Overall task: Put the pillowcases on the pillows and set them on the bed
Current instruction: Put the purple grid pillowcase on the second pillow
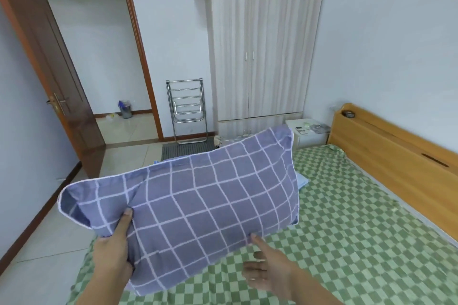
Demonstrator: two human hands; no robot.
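Over bed (347, 218), pillowcase (198, 193) apparently holding pillow

— What sort of place is this?
— A bedroom in a home. There's a bed (347, 218) under a green checked sheet, with a wooden headboard (386, 146).
— Anything else?
— A pale two-door wardrobe (265, 57) against the wall, a white nightstand (307, 134) beside it, a folded metal rack (187, 109), and a brown door (57, 77) open onto a tiled hallway.

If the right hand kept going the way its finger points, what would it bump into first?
Most likely the blue checked pillow. The right hand points its forefinger up at the pillow's lower edge and seems to touch it already, though depth is hard to judge.
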